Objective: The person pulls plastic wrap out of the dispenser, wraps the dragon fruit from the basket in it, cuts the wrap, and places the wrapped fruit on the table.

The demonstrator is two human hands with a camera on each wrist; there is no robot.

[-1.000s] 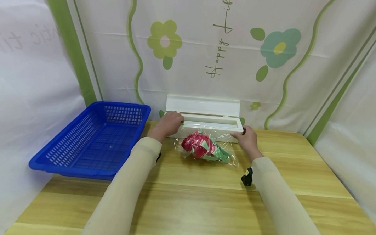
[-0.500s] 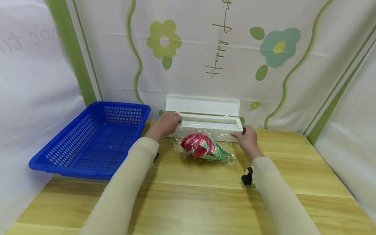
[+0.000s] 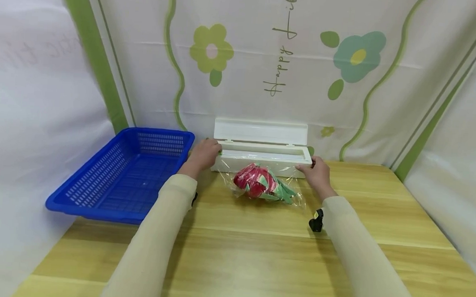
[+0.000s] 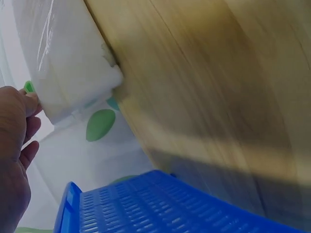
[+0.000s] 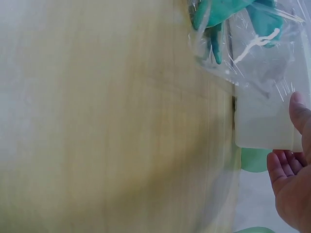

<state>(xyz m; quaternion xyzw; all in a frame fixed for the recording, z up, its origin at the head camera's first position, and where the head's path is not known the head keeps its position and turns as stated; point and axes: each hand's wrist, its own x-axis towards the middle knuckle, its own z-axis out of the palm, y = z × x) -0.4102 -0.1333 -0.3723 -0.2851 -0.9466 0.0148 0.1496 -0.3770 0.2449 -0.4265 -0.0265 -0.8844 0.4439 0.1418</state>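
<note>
A long white cling film dispenser [image 3: 261, 159] stands at the back of the table with its lid [image 3: 261, 132] raised. Clear film [image 3: 297, 198] hangs down its front over a red and green thing [image 3: 255, 181] that looks like a toy dragon fruit. At the dispenser's left end, my left hand [image 3: 204, 155] pinches a small green slider tab [image 4: 29, 87]. My right hand [image 3: 318, 174] grips the right end, thumb on the front and fingers curled behind the end. In the right wrist view, green leaf-like tips [image 5: 228, 12] show through the film.
A blue plastic basket [image 3: 115, 214] stands on the left of the wooden table [image 3: 252, 261], close to my left forearm. Directly behind the dispenser hangs a white cloth [image 3: 253, 86] with printed flowers, and cloth also walls both sides.
My left hand has slid leftward along the dispenser's front edge to its left end, with the green slider tab. My right hand keeps its grip. The head view has shifted slightly.
</note>
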